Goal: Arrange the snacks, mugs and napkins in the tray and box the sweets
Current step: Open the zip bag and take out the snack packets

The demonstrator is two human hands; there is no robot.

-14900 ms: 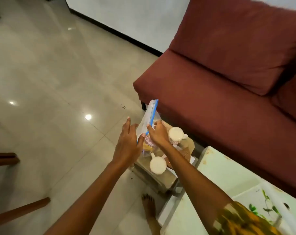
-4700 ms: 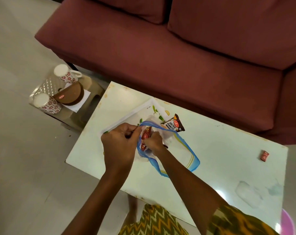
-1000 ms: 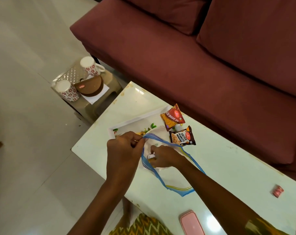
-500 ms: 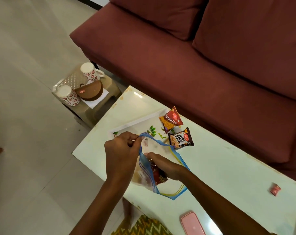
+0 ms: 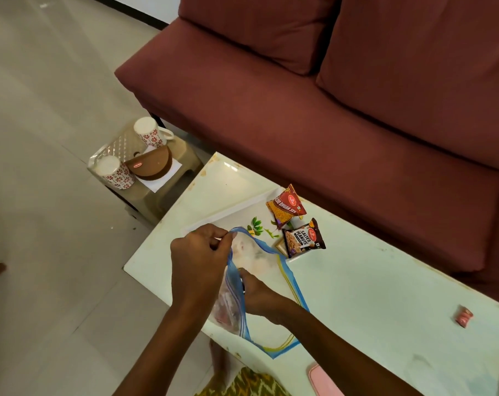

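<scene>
A clear zip bag (image 5: pixel 259 261) with a blue rim lies open on the white table (image 5: pixel 371 295). My left hand (image 5: pixel 198 258) pinches the bag's rim at its top left. My right hand (image 5: pixel 256 292) reaches inside the bag, its fingers hidden among red snack packets. A white floral tray (image 5: pixel 228 218) sits under the bag's far end. On it lie an orange snack packet (image 5: pixel 285 207) and a brown salted peanuts packet (image 5: pixel 304 238). Two red-patterned mugs (image 5: pixel 152 132) (image 5: pixel 114 171) stand upside down on a low stool, beside a brown round box (image 5: pixel 152 165) on white napkins (image 5: pixel 162 178).
A maroon sofa (image 5: pixel 328 95) runs behind the table. A small red wrapped sweet (image 5: pixel 464 316) lies near the table's right edge. A pink phone (image 5: pixel 325 381) rests at the front edge. The beige stool (image 5: pixel 168 192) stands on the tiled floor left of the table.
My right hand has pushed deeper into the bag since half a second ago. My left hand keeps the rim pinched. The two packets on the tray have not moved.
</scene>
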